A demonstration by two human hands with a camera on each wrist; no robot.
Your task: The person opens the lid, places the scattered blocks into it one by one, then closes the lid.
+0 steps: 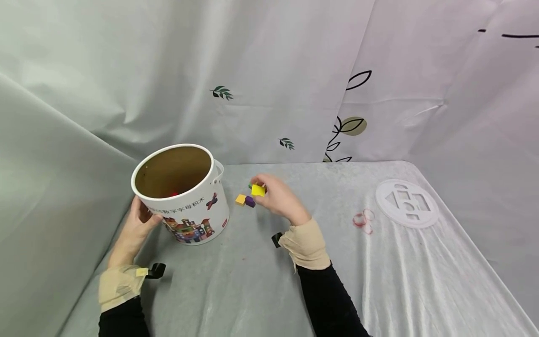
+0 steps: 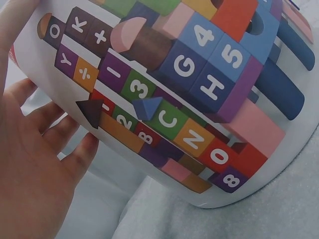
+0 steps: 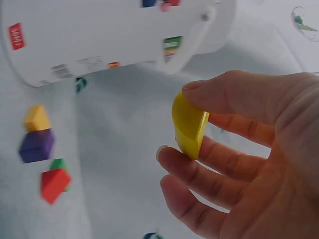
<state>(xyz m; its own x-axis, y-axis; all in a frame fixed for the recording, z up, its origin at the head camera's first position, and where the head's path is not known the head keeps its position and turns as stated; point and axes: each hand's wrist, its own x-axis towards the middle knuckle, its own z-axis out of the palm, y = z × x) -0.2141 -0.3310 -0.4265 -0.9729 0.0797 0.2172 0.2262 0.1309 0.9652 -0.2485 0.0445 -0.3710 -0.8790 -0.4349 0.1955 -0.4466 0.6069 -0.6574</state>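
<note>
At the left of the head view stands a white bucket [image 1: 216, 210] printed with coloured letter and number blocks. My left hand [image 1: 136, 227] holds its near left side, with fingers spread against the wall in the left wrist view. Between thumb and fingertips, my right hand [image 1: 278, 196] pinches a yellow block [image 3: 189, 124] with one rounded face, held above the table beside the bucket. Left of that hand in the right wrist view lie an orange block [image 3: 37, 118], a purple block [image 3: 37, 146], a red block [image 3: 55, 185] and a partly hidden green block [image 3: 58, 164].
Something red [image 1: 174, 193] shows inside the bucket; most of its inside is hidden. A white round lid [image 1: 396, 213] with shaped cut-outs lies at the right on the grey cloth-covered table [image 1: 236, 290]. Near it are red marks [image 1: 364, 220]. Pale curtains [image 1: 269, 56] stand behind and at the sides.
</note>
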